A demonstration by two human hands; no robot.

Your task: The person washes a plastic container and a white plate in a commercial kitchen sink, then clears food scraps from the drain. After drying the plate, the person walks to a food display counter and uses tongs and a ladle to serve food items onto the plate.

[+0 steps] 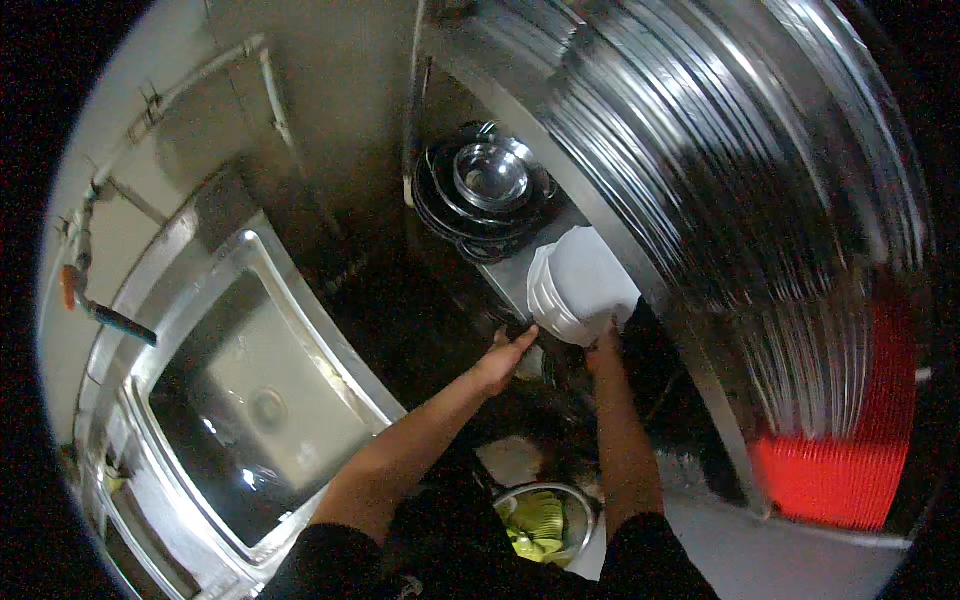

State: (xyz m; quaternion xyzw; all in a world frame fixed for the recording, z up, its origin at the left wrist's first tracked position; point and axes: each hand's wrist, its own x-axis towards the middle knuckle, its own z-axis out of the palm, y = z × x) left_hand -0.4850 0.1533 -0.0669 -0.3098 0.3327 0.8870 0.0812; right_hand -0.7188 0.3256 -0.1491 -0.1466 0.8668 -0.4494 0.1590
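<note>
A stack of white plates or shallow bowls (581, 281) sits at the edge of a low metal shelf (504, 281), slightly tilted in view. My right hand (604, 341) is at the near right rim of the stack, its fingers partly hidden against the white edge. My left hand (504, 366) reaches to the near left side, fingers apart, one fingertip close to the lowest rim; whether it touches cannot be told. Behind the stack, on the same shelf, dark round pans (442, 206) are piled with a shiny metal bowl (491, 176) on top.
A steel sink (300, 405) with water in it is on my left, beneath a tap (124, 324) and wall pipes (277, 97). A tall rack of metal trays or plates (675, 150) curves along the right, above red items (832, 480). A metal basin (589, 525) holds green pieces (540, 525) near my feet.
</note>
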